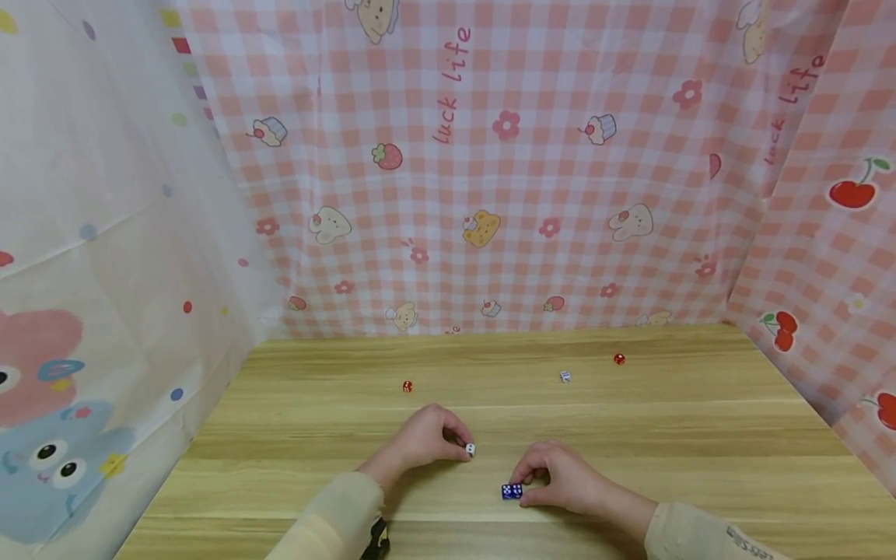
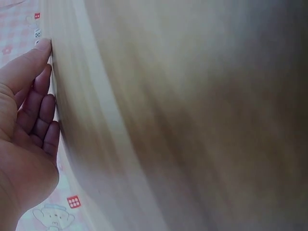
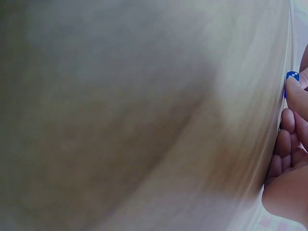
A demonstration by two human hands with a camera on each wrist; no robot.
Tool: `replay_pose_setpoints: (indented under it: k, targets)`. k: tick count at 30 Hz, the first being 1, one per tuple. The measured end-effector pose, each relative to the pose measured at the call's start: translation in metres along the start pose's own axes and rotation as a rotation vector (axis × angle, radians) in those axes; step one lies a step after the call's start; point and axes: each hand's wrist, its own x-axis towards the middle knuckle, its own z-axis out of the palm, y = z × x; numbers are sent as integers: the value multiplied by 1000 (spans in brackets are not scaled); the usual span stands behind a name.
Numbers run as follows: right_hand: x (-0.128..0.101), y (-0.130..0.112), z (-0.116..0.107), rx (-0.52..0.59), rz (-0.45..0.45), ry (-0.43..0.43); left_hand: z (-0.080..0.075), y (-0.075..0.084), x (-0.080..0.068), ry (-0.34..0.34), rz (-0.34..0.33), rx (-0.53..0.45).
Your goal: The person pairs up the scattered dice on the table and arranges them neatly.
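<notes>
My left hand rests on the wooden table with its fingers curled, and the fingertips pinch a small white die. The left wrist view shows its thumb stretched toward the table edge and the other fingers loosely bent. My right hand lies a little nearer and to the right, its fingertips holding a blue die with white dots. In the right wrist view the thumb presses on that blue die. Both dice sit on the table top.
Farther back on the table lie a red die, a second white die and another red die. Pink checked curtains close off the back and right, and a white printed sheet closes off the left.
</notes>
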Motion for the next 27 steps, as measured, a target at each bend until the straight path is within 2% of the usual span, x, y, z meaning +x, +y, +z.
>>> replay_pose_setpoints:
  k: [12, 21, 27]
  targets:
    - [0, 1, 0, -13, -11, 3, 12, 10, 2, 19, -5, 0]
    - [0, 0, 0, -9, -18, 10, 22, 17, 4, 24, 44, -24]
    - [0, 0, 0, -18, -21, 8, 27, 23, 4, 29, 23, -8]
